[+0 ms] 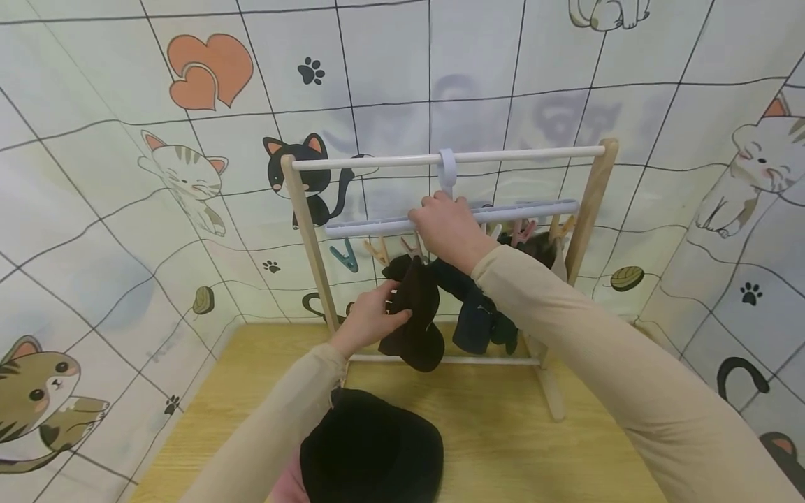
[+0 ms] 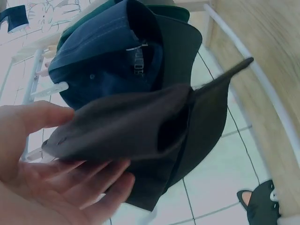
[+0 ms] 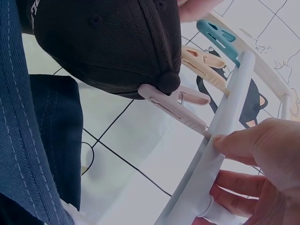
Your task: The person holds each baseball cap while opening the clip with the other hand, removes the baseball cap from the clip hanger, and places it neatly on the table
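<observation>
My left hand (image 1: 370, 323) holds a dark brown-black baseball cap (image 1: 418, 307) below the white clip hanger (image 1: 367, 228). In the left wrist view the thumb lies on one side of this cap (image 2: 126, 124) and the fingers lie beneath it. My right hand (image 1: 448, 227) grips the hanger bar (image 3: 197, 178) near its hook. A pink clothespin (image 3: 176, 110) meets the cap's crown beside the top button; whether it clamps the cloth I cannot tell. A navy cap (image 2: 108, 61) and a green cap (image 1: 505, 332) hang to the right.
The hanger's hook (image 1: 447, 168) loops over the top rail of a wood-and-white rack (image 1: 371, 161). Teal (image 1: 344, 256) and pale orange (image 1: 377, 250) clothespins dangle at the left end. A black item (image 1: 371, 447) lies on the wooden table with something pink (image 1: 289, 482) beside it.
</observation>
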Demonstrator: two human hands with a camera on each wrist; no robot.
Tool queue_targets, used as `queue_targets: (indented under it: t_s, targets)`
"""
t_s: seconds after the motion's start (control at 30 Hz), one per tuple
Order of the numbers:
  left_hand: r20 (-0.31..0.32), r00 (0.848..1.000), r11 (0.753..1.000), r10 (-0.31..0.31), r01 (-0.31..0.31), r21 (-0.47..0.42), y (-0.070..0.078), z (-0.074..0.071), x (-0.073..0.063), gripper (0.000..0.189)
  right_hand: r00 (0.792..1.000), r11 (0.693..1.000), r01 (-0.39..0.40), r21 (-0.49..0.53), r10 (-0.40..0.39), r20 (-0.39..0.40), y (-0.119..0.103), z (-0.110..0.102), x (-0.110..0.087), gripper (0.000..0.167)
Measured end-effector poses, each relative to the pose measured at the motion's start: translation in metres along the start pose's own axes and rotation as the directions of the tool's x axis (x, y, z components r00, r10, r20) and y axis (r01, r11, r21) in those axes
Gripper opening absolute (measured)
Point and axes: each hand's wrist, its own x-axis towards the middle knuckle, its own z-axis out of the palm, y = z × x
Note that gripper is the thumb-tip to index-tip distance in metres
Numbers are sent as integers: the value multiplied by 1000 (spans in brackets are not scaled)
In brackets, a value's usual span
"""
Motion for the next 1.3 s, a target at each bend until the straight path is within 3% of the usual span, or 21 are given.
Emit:
queue_targets:
  t_s: [0.2, 0.43, 0.6, 0.77, 0.97, 1.03, 1.2, 1.3]
  targets:
    - [-56, 998, 994, 9, -15, -110, 4, 7, 11, 40, 1000, 1000, -1, 10, 1, 14, -1, -2, 1, 19]
    - [-113, 992, 997, 60, -65, -48, 8, 9, 16, 30, 1000, 1000, 7, 5, -7, -5, -2, 0, -2, 18]
    - [-118, 990, 997, 75, -75, -1, 8, 12, 16, 22, 1000, 1000, -6, -2, 6, -27, -3, 1, -6, 19]
    - [-105, 989, 995, 100, -98, 25, 5, 16, 17, 18, 995, 996, -41, -75, 34, -95, -7, 1, -9, 16]
    - [-102, 989, 994, 112, -111, 18, 10, 14, 16, 16, 967, 986, -56, -154, 16, -254, -10, 6, -12, 11]
    - [-88, 990, 994, 106, -104, 20, 11, 13, 16, 24, 962, 987, -50, -154, 6, -274, -10, 7, -13, 11]
    - [-61, 995, 996, 77, -74, 39, 11, 12, 17, 44, 972, 990, -47, -136, 14, -234, -10, 6, -12, 20]
    - [-62, 994, 995, 86, -83, 49, 12, 12, 16, 39, 982, 993, -64, -98, 45, -183, -9, 0, -10, 24]
